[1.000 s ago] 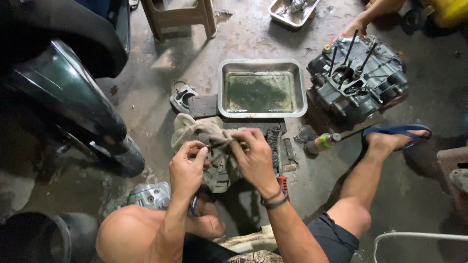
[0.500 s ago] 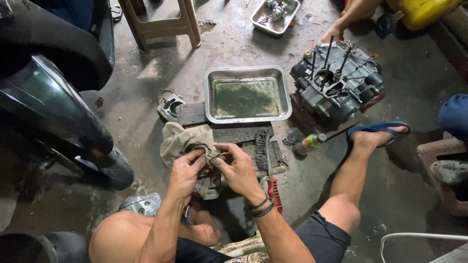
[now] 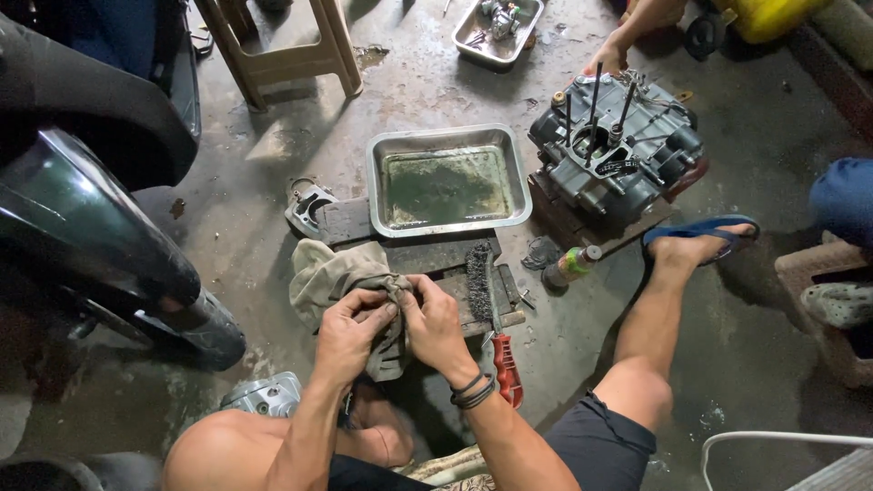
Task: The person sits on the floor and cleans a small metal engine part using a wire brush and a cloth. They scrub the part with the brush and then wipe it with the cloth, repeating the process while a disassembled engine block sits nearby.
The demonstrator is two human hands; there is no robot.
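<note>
Wet concrete floor (image 3: 273, 155). Grimy rag (image 3: 338, 277) bunched between left hand (image 3: 350, 334) and right hand (image 3: 435, 329), fingers of both closed on it. Just beyond fingertips: wire brush (image 3: 484, 293), metal tray (image 3: 448, 180); farther, engine block (image 3: 615, 159).

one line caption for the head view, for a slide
Both hands, left and right, bunch a grimy khaki rag beside a steel tray.

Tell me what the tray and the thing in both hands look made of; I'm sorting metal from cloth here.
The tray looks like bare sheet metal, probably steel: silvery, shiny rolled rim, murky greenish liquid inside. The rag gripped by the left hand and right hand looks like woven cloth: limp, creased, matte, dirty khaki.
</note>
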